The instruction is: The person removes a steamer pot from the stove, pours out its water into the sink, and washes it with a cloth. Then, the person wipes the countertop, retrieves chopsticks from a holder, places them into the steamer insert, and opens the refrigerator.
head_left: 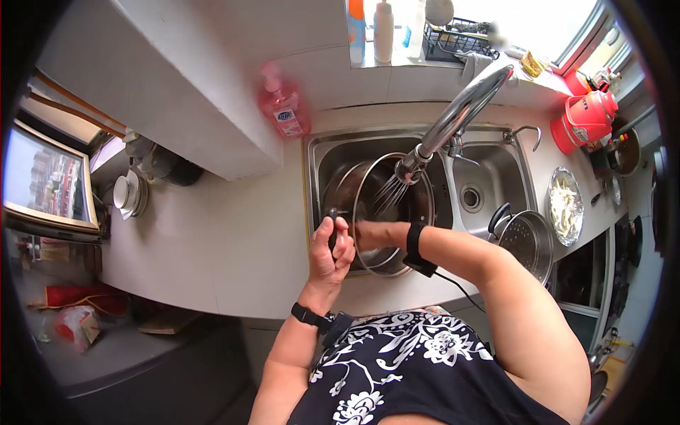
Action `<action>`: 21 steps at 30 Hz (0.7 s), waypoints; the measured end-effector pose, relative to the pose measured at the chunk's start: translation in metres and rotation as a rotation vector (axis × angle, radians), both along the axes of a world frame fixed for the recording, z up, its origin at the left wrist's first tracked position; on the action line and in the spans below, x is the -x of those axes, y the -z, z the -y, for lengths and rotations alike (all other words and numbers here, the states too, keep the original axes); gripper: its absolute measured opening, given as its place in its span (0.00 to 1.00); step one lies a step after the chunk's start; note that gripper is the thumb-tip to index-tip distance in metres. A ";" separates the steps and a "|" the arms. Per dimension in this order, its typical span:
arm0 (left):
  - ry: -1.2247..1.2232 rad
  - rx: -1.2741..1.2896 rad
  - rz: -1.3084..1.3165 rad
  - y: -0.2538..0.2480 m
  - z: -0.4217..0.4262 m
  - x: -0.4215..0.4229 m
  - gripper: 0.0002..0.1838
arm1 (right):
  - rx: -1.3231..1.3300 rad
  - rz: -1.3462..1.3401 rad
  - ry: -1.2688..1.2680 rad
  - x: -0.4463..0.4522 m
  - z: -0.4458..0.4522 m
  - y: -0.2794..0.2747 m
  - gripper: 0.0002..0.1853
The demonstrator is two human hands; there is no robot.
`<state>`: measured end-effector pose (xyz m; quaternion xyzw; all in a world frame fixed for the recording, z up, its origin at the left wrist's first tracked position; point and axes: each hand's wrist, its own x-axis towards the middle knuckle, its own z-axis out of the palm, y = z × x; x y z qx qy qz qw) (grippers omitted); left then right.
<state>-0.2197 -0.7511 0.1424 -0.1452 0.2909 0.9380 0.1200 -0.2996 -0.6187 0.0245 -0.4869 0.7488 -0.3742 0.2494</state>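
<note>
Head view: knob (333, 212) gripped in the left hand (330, 258), maybe to keep the lid (370, 185) sideways over the sink (489, 170), with room inside for the right hand (370, 235). Cannot tell that one's grip. Farther, tap (464, 106), then soap (287, 117), maybe for easy reach.

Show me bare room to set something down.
Widest free patch: the left counter, between sink and stacked bowls. The right basin is also bare around its drain. Crowded: the left basin, where the left hand holds a glass lid, with the right hand and running faucet close by; and the right side, with a perforated pot, a filled plate and a red thermos.
</note>
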 end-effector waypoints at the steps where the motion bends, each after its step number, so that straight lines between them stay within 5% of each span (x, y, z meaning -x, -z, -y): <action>1: -0.017 -0.008 0.002 0.001 0.003 -0.001 0.18 | -0.247 0.289 0.138 -0.004 -0.019 0.006 0.11; 3: -0.030 -0.014 0.006 0.000 0.009 -0.006 0.18 | -0.385 0.313 0.304 0.027 -0.042 0.026 0.10; 5: -0.076 -0.066 -0.011 -0.002 0.012 -0.011 0.18 | -0.035 0.526 0.567 0.068 -0.064 0.079 0.09; 9: -0.016 -0.053 -0.015 -0.003 0.010 -0.015 0.19 | -0.160 -0.179 0.230 0.080 -0.019 0.049 0.06; 12: -0.034 -0.046 -0.019 -0.002 0.011 -0.016 0.19 | 0.011 -0.260 -0.051 0.007 0.006 0.015 0.11; 14: -0.058 -0.055 -0.015 0.000 0.016 -0.019 0.19 | -0.210 -0.755 -0.419 0.002 -0.021 0.052 0.06; 17: -0.066 -0.074 -0.019 0.003 0.019 -0.026 0.19 | -0.641 -0.791 -0.237 0.021 -0.076 0.070 0.06; 19: -0.035 -0.024 -0.046 0.000 0.017 -0.027 0.19 | -0.639 -0.325 0.243 0.043 -0.091 0.050 0.08; 21: -0.043 -0.031 -0.046 0.001 0.013 -0.025 0.19 | -0.640 -0.312 0.293 0.036 -0.083 0.049 0.11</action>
